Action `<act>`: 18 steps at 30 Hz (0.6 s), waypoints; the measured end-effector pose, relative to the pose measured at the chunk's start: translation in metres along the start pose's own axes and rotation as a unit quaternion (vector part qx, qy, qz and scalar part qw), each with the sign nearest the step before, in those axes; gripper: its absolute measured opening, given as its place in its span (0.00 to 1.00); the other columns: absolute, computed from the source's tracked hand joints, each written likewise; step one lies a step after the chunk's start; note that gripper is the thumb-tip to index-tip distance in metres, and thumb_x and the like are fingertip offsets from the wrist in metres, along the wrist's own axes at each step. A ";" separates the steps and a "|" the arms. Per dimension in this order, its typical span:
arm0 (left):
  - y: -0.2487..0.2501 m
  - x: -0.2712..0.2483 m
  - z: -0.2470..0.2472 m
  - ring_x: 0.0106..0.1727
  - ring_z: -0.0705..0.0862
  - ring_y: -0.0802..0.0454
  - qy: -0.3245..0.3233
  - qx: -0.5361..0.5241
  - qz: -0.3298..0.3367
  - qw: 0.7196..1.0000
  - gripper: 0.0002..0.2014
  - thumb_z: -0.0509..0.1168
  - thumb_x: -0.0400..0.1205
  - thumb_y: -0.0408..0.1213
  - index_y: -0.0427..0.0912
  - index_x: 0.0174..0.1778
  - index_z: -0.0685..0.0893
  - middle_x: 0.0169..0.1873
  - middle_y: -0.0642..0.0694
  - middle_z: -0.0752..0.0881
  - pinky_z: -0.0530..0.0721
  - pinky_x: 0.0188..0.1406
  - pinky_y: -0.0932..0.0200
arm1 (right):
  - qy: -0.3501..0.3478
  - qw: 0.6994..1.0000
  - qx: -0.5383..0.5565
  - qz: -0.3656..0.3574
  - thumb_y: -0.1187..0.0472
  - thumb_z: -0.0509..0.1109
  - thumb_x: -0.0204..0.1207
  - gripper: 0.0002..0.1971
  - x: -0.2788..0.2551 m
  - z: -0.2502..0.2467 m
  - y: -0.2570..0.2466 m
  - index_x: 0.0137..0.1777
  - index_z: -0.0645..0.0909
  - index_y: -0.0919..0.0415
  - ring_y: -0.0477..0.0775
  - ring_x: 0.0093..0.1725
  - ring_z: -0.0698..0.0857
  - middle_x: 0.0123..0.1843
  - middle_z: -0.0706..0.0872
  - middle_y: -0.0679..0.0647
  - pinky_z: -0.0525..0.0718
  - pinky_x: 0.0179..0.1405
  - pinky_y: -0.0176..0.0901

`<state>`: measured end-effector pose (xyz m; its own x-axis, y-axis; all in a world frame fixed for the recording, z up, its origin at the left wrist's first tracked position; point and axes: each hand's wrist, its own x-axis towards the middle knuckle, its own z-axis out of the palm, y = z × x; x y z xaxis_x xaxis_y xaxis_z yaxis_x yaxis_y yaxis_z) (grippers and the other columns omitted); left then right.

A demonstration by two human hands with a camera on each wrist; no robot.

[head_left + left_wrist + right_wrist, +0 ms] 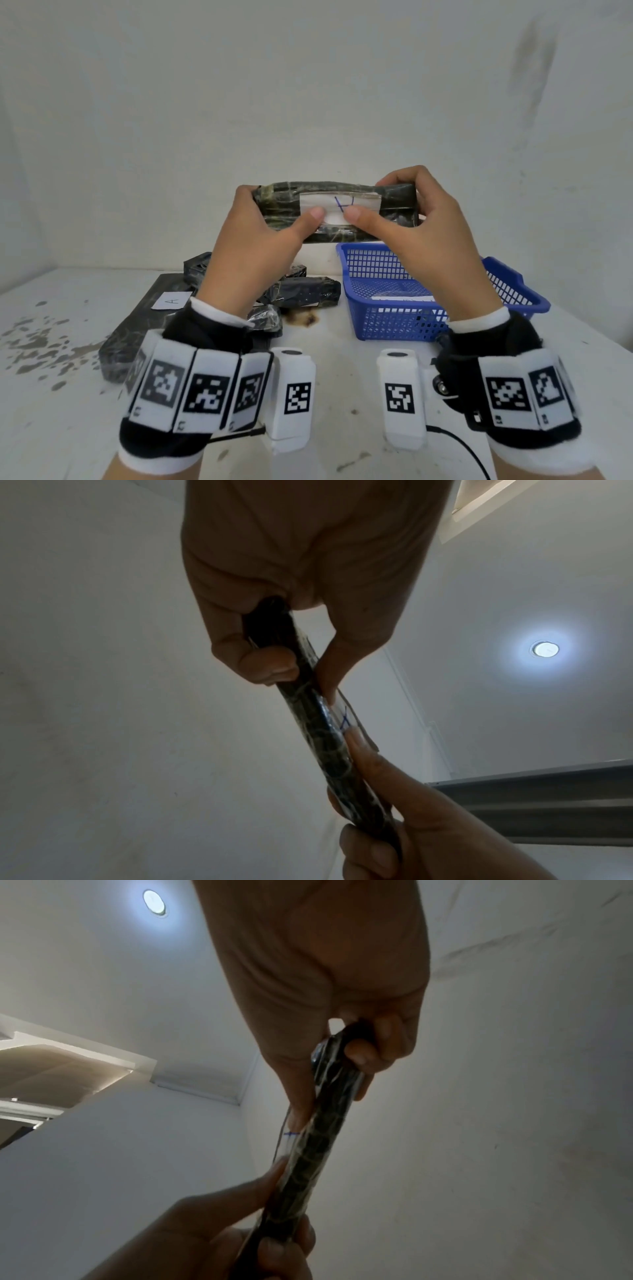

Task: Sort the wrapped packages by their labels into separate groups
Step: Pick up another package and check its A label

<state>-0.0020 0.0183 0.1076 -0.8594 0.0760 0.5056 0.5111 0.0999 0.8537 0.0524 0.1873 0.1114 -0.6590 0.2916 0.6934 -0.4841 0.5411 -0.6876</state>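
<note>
Holding a wrapped package (334, 212) up at chest height, we grip one end in our left hand (255, 236) and the other in our right hand (421, 222), thumbs pressed beside its white label (339, 204), which bears a blue mark we read as H. We judge this the label-reading step; next comes choosing its group. Below, more dark packages (298, 291) lie heaped on the bench (68, 411) beside a flat one tagged A (173, 300), with a blue basket (394, 329) to the right.
</note>
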 end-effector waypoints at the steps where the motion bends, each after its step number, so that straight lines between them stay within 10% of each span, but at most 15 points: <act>1: 0.000 0.000 -0.001 0.29 0.78 0.54 -0.001 0.001 -0.003 1.000 0.22 0.75 0.74 0.52 0.47 0.56 0.74 0.39 0.49 0.83 0.77 0.26 0.64 | -0.005 1.000 0.001 -0.004 0.48 0.84 0.67 0.18 0.000 -0.002 -0.001 0.50 0.80 0.47 0.38 0.45 0.88 0.46 0.90 0.43 0.84 0.43 0.29; 7: 0.002 0.001 -0.004 0.26 0.78 0.57 0.002 0.008 0.008 1.000 0.22 0.71 0.75 0.57 0.48 0.56 0.75 0.38 0.49 0.84 0.75 0.21 0.68 | -0.018 1.000 0.021 -0.012 0.49 0.81 0.71 0.11 0.001 -0.009 -0.003 0.50 0.84 0.45 0.42 0.45 0.90 0.44 0.91 0.42 0.87 0.43 0.34; 12: 0.004 0.000 -0.007 0.22 0.80 0.56 -0.009 -0.046 0.005 0.999 0.17 0.62 0.84 0.53 0.41 0.55 0.78 0.32 0.46 0.84 0.79 0.22 0.60 | -0.042 0.998 0.044 0.003 0.52 0.74 0.78 0.04 0.001 -0.018 -0.004 0.51 0.86 0.48 0.38 0.26 0.79 0.35 0.87 0.38 0.78 0.27 0.31; 18: 0.008 -0.001 -0.007 0.25 0.82 0.52 -0.036 -0.103 -0.019 0.994 0.14 0.58 0.87 0.49 0.41 0.47 0.78 0.34 0.44 0.84 0.81 0.21 0.62 | -0.046 0.997 0.056 0.023 0.48 0.72 0.79 0.04 0.001 -0.022 -0.003 0.48 0.87 0.44 0.46 0.31 0.80 0.38 0.87 0.42 0.82 0.32 0.35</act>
<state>0.0028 0.0118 0.1147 -0.8708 0.1467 0.4693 0.4590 -0.0998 0.8828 0.0653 0.2033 0.1187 -0.7299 0.2377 0.6409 -0.5097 0.4355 -0.7420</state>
